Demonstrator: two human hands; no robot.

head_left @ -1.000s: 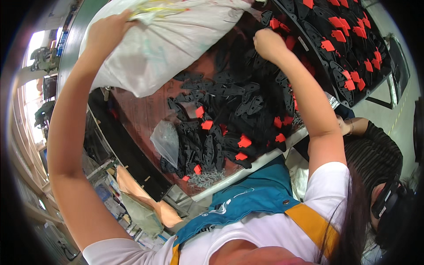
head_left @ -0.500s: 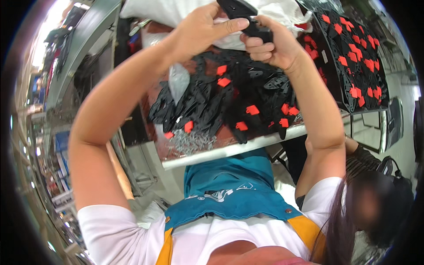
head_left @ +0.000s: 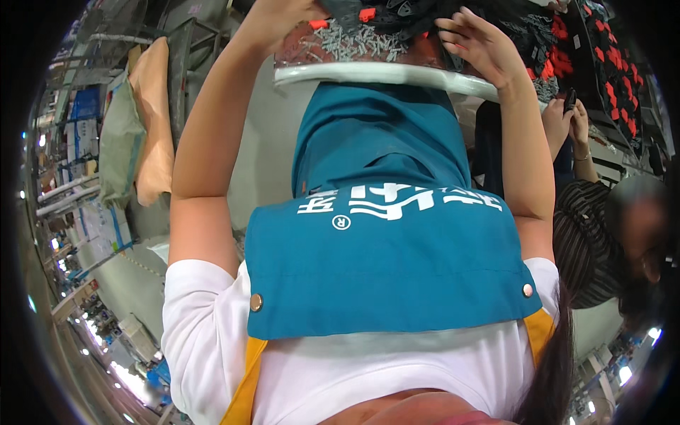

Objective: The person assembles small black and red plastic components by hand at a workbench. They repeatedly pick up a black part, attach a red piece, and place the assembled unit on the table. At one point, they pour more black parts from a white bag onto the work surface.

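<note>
My right hand (head_left: 487,49) hovers over the table near its front edge, fingers spread, with nothing in it. At the top edge of the view is my left hand (head_left: 287,18), its fingers partly cut off, so I cannot tell what they hold. It is nearest to a small red plastic piece (head_left: 318,24) and a heap of small grey screws (head_left: 361,44). Behind the screws lie black plastic parts (head_left: 407,10) and another red piece (head_left: 367,14). A white strip (head_left: 397,74) runs along the table's front edge.
At the right, a co-worker's hands (head_left: 561,120) hold a small black object beside the table. Beyond them stands a dark container (head_left: 591,67) with many red and black pieces. To the left are a green sack (head_left: 119,152) and a long tan sheet (head_left: 152,120).
The black plastic part that both hands held is out of sight. My hands have come apart and nearer my body; the right one has opened. The view has tilted toward my apron.
</note>
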